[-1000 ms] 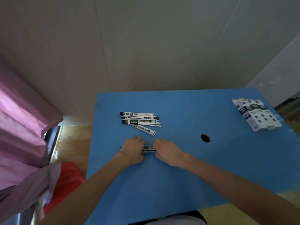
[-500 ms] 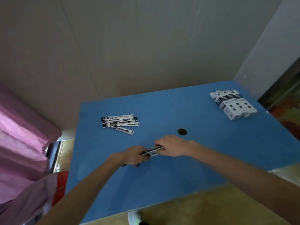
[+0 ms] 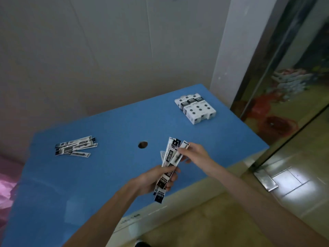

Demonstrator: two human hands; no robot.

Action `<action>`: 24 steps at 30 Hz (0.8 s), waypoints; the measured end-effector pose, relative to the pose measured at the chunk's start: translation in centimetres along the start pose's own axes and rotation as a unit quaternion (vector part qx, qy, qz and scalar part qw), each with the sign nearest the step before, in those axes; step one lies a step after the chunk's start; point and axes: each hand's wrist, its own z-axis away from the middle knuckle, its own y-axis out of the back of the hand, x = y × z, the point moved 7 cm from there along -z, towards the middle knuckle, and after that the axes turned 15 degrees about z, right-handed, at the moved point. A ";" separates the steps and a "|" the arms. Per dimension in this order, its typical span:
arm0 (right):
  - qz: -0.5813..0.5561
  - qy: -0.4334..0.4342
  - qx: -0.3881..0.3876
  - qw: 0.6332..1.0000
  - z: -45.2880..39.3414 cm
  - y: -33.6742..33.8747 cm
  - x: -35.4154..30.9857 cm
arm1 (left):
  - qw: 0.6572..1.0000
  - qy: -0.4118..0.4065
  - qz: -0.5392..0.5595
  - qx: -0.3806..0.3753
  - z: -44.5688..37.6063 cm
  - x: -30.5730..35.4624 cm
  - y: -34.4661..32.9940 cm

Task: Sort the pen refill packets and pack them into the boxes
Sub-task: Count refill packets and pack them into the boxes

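both hands gripping packets (image 3: 170,164): left hand (image 3: 153,180) low, right hand (image 3: 193,152) high; long axis pointing toward boxes (image 3: 195,108) at far right corner.

Lighting: dim, flat indoor light; wall (image 3: 106,50) grey and evenly lit. Brightest area: glossy floor (image 3: 292,179) at right of frame, with a white glare patch at lower right and coloured reflections above it. Shadows: soft, faint on the blue surface (image 3: 71,184). Sharpness: overall soft; print on the held packets (image 3: 169,163) smeared and unreadable; hands (image 3: 153,179) slightly blurred. Distortion: wide-angle bowing, surface edges and right-hand door frame (image 3: 263,68) slanted.
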 end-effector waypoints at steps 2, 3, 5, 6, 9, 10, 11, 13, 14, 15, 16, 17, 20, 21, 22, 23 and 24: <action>-0.012 0.005 0.015 1.000 0.6 2.6 0.3 | 1.000 0.001 -0.010 -0.009 -1.4 0.1 -2.3; -0.013 0.004 0.015 1.000 0.7 3.6 0.4 | 1.000 0.002 -0.016 -0.012 -2.1 0.2 -3.0; -0.020 -0.010 0.001 1.000 0.4 5.3 1.1 | 0.999 0.005 -0.031 -0.018 -3.4 0.8 -4.2; -0.032 -0.025 -0.013 0.999 0.1 5.8 1.6 | 0.999 0.007 -0.038 -0.023 -4.0 1.1 -4.7; -0.096 -0.069 -0.085 0.989 -0.5 6.8 3.3 | 0.996 0.005 -0.079 -0.036 -6.0 2.5 -5.8; -0.119 -0.067 -0.110 0.984 -0.6 6.9 3.7 | 0.993 0.006 -0.108 -0.039 -6.8 2.9 -6.1; -0.140 -0.058 -0.129 0.980 -0.8 7.1 3.9 | 0.989 0.008 -0.138 -0.044 -7.6 3.2 -6.3; -0.173 -0.022 -0.150 0.973 -1.6 8.1 4.2 | 0.984 0.019 -0.168 -0.056 -9.6 3.7 -6.9; -0.183 -0.003 -0.150 0.972 -2.3 9.0 4.4 | 0.984 0.025 -0.165 -0.057 -10.7 4.0 -7.2; -0.188 0.011 -0.142 0.972 -3.1 10.0 4.5 | 0.986 0.030 -0.153 -0.053 -11.8 4.3 -7.5; -0.190 0.015 -0.130 0.973 -4.0 11.2 4.7 | 0.989 0.034 -0.135 -0.051 -13.0 4.7 -7.9; -0.193 0.009 -0.118 0.974 -4.9 12.4 4.9 | 0.991 0.037 -0.114 -0.052 -14.2 5.0 -8.2; -0.190 -0.018 -0.094 0.977 -7.6 15.9 5.5 | 0.996 0.044 -0.043 -0.065 -17.5 5.9 -9.5; -0.175 -0.017 -0.092 0.980 -8.5 17.0 5.5 | 0.996 0.042 -0.021 -0.070 -18.6 6.4 -9.9; -0.156 -0.012 -0.091 0.983 -9.4 18.1 5.5 | 0.996 0.039 0.001 -0.076 -19.8 6.8 -10.3; -0.140 -0.009 -0.089 0.986 -10.2 19.2 5.5 | 0.996 0.037 0.023 -0.079 -21.0 7.3 -10.7; -0.130 -0.007 -0.089 0.987 -10.9 20.2 5.4 | 0.995 0.033 0.045 -0.079 -22.1 7.7 -10.9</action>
